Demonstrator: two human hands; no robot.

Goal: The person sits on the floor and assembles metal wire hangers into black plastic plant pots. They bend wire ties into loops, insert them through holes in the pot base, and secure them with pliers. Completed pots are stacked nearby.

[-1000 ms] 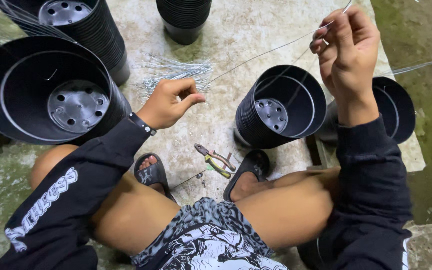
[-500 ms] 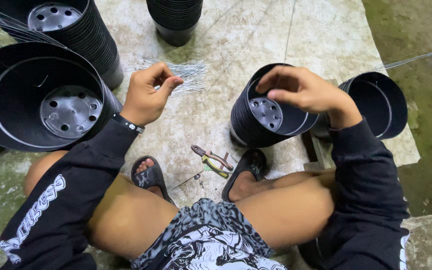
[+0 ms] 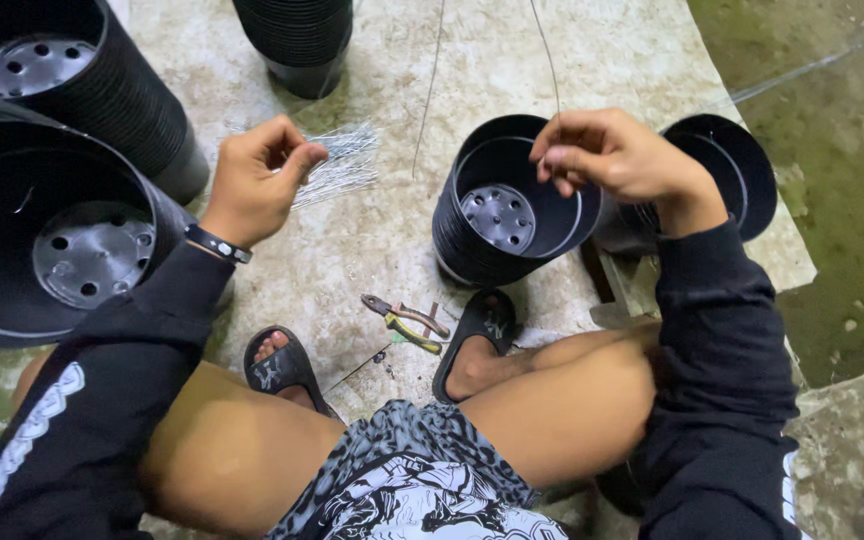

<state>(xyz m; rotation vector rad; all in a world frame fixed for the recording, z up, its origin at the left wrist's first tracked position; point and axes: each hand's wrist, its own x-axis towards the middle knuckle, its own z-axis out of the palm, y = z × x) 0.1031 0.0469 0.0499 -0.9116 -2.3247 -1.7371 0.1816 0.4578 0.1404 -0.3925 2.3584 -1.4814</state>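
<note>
Right hand (image 3: 617,160) is up over the stack of black pots (image 3: 507,215), fingers curled shut and pinching a thin wire (image 3: 549,60) that runs away toward the top of the frame. Left hand (image 3: 257,180) sits at the bundle of short wires (image 3: 342,160) on the concrete slab (image 3: 392,240), fingers bent closed against the bundle's near end. That wire looks light and springy, likely slippery, so a pinch close to the tip suits it. The pots look light, thin and flexible, best held at the rim. Pliers (image 3: 407,322) lie between 2 sandalled feet.
</note>
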